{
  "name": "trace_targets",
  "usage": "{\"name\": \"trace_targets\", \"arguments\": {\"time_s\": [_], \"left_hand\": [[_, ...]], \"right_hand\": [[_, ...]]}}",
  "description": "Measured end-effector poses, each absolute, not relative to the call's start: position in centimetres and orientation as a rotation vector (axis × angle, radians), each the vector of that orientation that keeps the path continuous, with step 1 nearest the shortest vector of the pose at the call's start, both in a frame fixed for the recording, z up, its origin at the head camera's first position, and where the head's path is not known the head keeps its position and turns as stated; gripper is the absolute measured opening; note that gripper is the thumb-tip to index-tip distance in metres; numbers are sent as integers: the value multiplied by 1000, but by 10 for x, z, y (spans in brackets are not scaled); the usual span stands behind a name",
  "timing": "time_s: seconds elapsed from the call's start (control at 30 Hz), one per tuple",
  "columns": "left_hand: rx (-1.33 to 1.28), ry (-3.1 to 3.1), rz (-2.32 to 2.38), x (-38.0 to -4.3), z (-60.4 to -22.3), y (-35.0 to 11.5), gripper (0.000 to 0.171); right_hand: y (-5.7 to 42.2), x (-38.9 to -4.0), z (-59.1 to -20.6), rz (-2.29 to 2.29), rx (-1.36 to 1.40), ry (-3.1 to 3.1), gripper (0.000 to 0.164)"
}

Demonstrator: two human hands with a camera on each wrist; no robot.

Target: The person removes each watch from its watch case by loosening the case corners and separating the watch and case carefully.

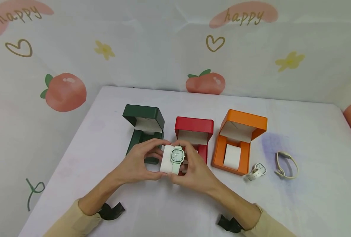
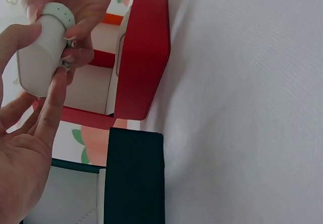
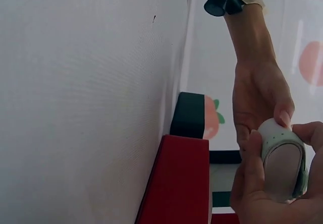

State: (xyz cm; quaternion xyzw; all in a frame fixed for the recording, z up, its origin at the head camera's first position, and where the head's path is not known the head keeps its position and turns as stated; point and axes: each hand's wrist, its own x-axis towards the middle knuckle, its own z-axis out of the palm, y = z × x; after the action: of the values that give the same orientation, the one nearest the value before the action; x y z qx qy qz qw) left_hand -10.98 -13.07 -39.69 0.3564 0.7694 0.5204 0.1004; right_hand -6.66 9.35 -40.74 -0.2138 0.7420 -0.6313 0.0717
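Observation:
A watch (image 1: 177, 156) with a square face and pale green strap is wrapped around a white cushion (image 1: 165, 159), held up in front of the red box. My left hand (image 1: 135, 163) grips the cushion's left end between thumb and fingers. On the other end, my right hand (image 1: 197, 171) pinches the strapped side. In the left wrist view, the dotted strap (image 2: 59, 14) circles one end of the cushion (image 2: 40, 65). The right wrist view shows the strap (image 3: 285, 139) close around the cushion's end. Fingers partly hide the watch's side.
A green box (image 1: 141, 112), a red box (image 1: 194, 124) and an orange box (image 1: 246, 120) stand with raised lids. A white cushion (image 1: 232, 156) sits inside the orange one. To its right lie a white watch (image 1: 260, 169) and a cream-strapped watch (image 1: 283, 154).

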Motion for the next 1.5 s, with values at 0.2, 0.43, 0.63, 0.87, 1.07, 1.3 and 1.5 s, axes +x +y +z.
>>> {"name": "trace_targets", "arguments": {"time_s": [0.2, 0.43, 0.63, 0.87, 1.07, 1.3, 1.5], "left_hand": [[1065, 2262, 1560, -112, -397, -133, 76], [1070, 2242, 1568, -112, -397, -133, 76], [1042, 2245, 1554, -110, -399, -132, 75], [1009, 2213, 1628, -114, -400, -139, 80], [943, 2190, 1682, -116, -400, -145, 81], [917, 2208, 1641, -116, -402, -147, 81], [892, 2255, 1616, -119, -403, -154, 80]], "right_hand": [[94, -67, -403, -1930, -561, 2213, 75], [92, -63, -402, -1945, -509, 2251, 73], [90, -63, -404, -1910, -490, 2263, 74], [95, -64, -398, -1964, -460, 2200, 81], [104, -67, -396, -1988, -464, 2205, 72], [117, -64, -399, -1970, -320, 2164, 59], [132, -57, -399, -2055, -194, 1938, 61]]}}
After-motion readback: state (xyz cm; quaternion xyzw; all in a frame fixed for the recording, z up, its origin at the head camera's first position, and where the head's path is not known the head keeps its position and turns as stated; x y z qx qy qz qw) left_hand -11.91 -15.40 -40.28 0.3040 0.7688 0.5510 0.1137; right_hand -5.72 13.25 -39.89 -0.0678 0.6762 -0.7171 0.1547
